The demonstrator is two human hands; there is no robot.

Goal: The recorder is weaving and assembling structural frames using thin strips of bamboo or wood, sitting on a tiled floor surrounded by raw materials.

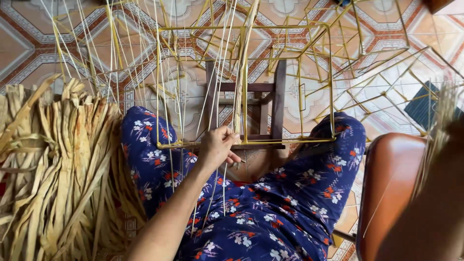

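My left hand (pixel 220 147) is closed on a few thin pale strands (pixel 218 87) at the front bar of a yellow wire frame (pixel 290 140) resting across my knees. The strands run up from the hand to the frame's top. A flat woven band (pixel 243 72) of strands hangs down the frame just right of the hand. My right arm (pixel 435 203) is a dark blur at the right edge, beside a fan of pale fibres (pixel 437 125). Whether that hand grips the fibres is unclear.
A big pile of dried tan leaf strips (pixel 58 169) lies at my left. A dark wooden stool (pixel 278 96) stands inside the frame. More yellow wire frames (pixel 382 72) lie on the patterned tile floor (pixel 24 43). An orange-brown seat (pixel 391 183) is at my right.
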